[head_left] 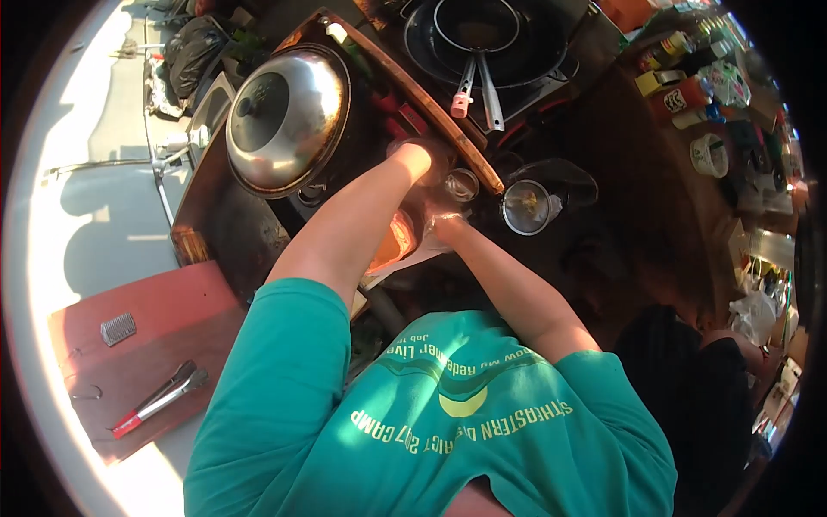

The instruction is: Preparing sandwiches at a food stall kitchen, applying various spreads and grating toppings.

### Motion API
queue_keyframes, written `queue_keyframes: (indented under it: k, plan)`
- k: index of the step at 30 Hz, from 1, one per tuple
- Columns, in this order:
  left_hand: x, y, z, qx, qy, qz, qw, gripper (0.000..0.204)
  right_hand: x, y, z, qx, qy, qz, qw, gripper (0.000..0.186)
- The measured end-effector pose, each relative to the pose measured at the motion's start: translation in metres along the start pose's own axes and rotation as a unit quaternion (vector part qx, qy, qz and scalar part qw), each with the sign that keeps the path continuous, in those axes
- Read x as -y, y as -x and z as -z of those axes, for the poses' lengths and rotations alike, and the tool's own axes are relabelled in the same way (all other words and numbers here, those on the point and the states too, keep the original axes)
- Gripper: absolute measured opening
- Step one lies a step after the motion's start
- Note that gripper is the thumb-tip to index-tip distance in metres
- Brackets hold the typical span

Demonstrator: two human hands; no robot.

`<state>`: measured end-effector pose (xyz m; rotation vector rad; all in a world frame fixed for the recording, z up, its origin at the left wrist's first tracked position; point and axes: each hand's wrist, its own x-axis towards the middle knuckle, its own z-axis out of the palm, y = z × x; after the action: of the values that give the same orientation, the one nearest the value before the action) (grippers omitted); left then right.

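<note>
Apparently, both hands were at work close together in deep shadow, the left hand (pixel 427 164) set beyond the right hand (pixel 437 209). Their fingers were too dark to make out, so I could not tell whether either was wide, narrow or closed on something. The orange thing (pixel 395 242) — its kind unclear — lay just beside the right hand, partly hidden behind the left forearm, with a pale edge along its near side. A small round clear container (pixel 462 184) stood near both hands, and past it, to the right, was a round strainer (pixel 525 208) with bits in its mesh. A long wooden bar (pixel 431 93) ran slantwise between the domed metal lid (pixel 301 116) and the dark pan (pixel 419 52). Well apart, at lower left, tongs (pixel 164 401) and a small grater (pixel 118 329) lay on a reddish board (pixel 185 297).
</note>
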<state>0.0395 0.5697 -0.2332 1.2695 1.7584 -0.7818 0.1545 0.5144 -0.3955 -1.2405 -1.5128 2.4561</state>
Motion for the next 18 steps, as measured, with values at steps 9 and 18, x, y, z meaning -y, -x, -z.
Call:
queue_keyframes:
  k: [9,18]
  plan:
    - [0.034,0.007,0.0,-0.004,-0.018,-0.047,0.999,0.019,0.046,0.004,-0.025,0.04,-0.285,-0.046,0.957,0.011]
    - [0.048,0.091,-0.022,-0.178,0.073,0.056,0.98,0.015,0.07,0.041,-0.02,0.047,-0.137,-0.081,0.986,0.012]
